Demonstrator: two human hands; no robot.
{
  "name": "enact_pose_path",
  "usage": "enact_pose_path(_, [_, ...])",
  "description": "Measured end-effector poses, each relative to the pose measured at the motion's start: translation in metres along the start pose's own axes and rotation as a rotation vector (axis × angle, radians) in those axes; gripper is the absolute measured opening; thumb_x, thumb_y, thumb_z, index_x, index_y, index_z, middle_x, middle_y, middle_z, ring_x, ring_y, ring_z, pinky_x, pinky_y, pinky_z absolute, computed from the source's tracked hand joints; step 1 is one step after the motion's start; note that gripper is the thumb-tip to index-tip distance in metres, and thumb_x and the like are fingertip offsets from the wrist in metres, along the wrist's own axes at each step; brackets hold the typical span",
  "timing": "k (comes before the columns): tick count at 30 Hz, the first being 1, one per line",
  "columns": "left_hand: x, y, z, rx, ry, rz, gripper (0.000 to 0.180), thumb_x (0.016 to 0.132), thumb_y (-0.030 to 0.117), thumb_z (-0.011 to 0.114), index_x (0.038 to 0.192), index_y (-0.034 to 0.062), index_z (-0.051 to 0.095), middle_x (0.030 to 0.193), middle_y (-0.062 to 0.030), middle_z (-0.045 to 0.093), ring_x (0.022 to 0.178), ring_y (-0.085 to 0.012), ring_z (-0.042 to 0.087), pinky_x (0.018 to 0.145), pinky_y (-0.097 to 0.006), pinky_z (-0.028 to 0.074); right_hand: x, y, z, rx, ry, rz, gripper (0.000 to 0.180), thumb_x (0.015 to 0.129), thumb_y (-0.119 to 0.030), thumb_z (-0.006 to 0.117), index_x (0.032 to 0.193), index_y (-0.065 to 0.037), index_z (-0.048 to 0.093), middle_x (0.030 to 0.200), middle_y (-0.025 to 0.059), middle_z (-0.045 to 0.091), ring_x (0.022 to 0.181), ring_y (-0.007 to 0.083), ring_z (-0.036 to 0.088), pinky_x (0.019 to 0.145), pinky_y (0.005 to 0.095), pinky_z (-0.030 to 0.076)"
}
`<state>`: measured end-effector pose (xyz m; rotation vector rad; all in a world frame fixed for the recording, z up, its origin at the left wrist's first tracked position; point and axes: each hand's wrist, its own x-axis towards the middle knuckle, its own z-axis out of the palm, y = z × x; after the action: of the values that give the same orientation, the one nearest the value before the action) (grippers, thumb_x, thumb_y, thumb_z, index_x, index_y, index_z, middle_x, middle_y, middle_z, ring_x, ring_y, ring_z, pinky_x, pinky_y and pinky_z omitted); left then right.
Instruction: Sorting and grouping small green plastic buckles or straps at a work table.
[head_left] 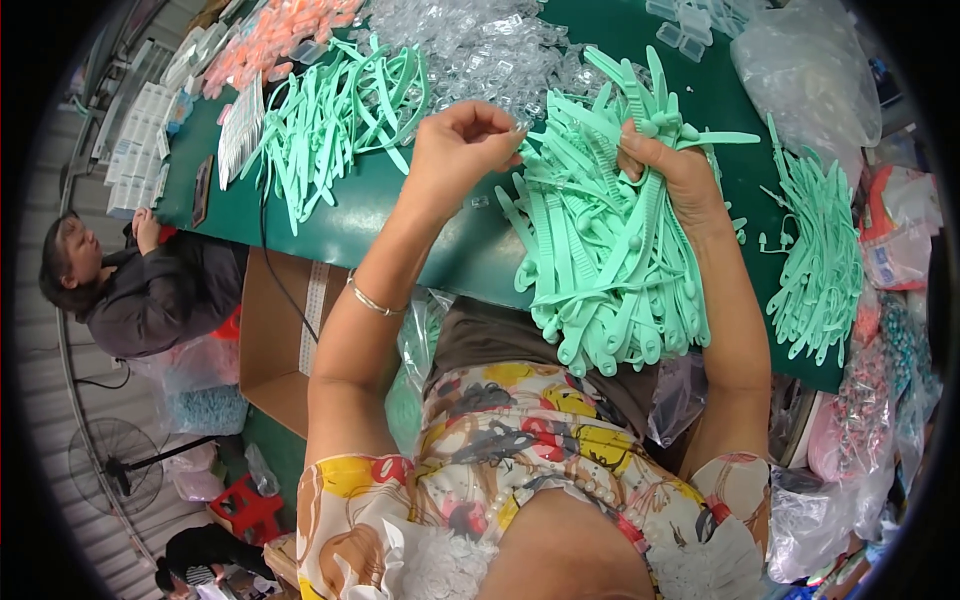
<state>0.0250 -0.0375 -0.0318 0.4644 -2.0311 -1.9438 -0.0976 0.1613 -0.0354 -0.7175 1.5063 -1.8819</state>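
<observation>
My left hand is closed in a pinch at the left side of a heap of mint-green ridged straps. Whatever sits between its fingertips is too small to make out against the clear pieces behind. At the heap's upper right, my right hand grips a ridged green strap between thumb and fingers. The heap hangs over the table's near edge, above my lap. Just beyond my left hand lies a big pile of small clear plastic pieces.
More green straps lie left and right on the green table. Orange pieces and a clear bag are farther back. A cardboard box stands below the edge. A co-worker is at far left.
</observation>
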Motion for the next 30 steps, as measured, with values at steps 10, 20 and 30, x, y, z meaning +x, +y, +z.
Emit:
enact_pose_path(10, [0.024, -0.007, 0.029, 0.052, 0.098, 0.348, 0.013, 0.077, 0.000, 0.065, 0.088, -0.0018, 0.059, 0.078, -0.0031, 0.062, 0.068, -0.0090, 0.061, 0.062, -0.019, 0.048, -0.002, -0.003, 0.003, 0.054, 0.021, -0.011, 0.015, 0.077, -0.016, 0.064, 0.080, -0.003, 0.056, 0.063, 0.0003, 0.050, 0.059, 0.0101, 0.045, 0.056, 0.0233, 0.035])
enact_pose_path(20, [0.019, -0.003, 0.034, 0.335, 0.219, 0.650, 0.013, 0.077, -0.003, 0.065, 0.088, -0.0005, 0.059, 0.080, -0.0027, 0.063, 0.069, -0.0079, 0.061, 0.061, -0.019, 0.049, 0.000, -0.002, 0.002, 0.013, 0.014, -0.021, 0.015, 0.078, -0.017, 0.062, 0.080, -0.003, 0.056, 0.062, 0.0007, 0.051, 0.059, 0.0095, 0.046, 0.057, 0.0230, 0.036])
enact_pose_path(30, [0.018, -0.005, 0.040, 0.014, 0.118, 0.661, 0.009, 0.078, 0.001, 0.064, 0.084, 0.0012, 0.058, 0.087, -0.0061, 0.060, 0.071, -0.0137, 0.063, 0.060, -0.024, 0.052, 0.000, -0.001, 0.004, 0.022, 0.026, -0.024, 0.015, 0.077, -0.015, 0.065, 0.081, -0.002, 0.059, 0.064, 0.0007, 0.053, 0.057, 0.0095, 0.047, 0.058, 0.0237, 0.038])
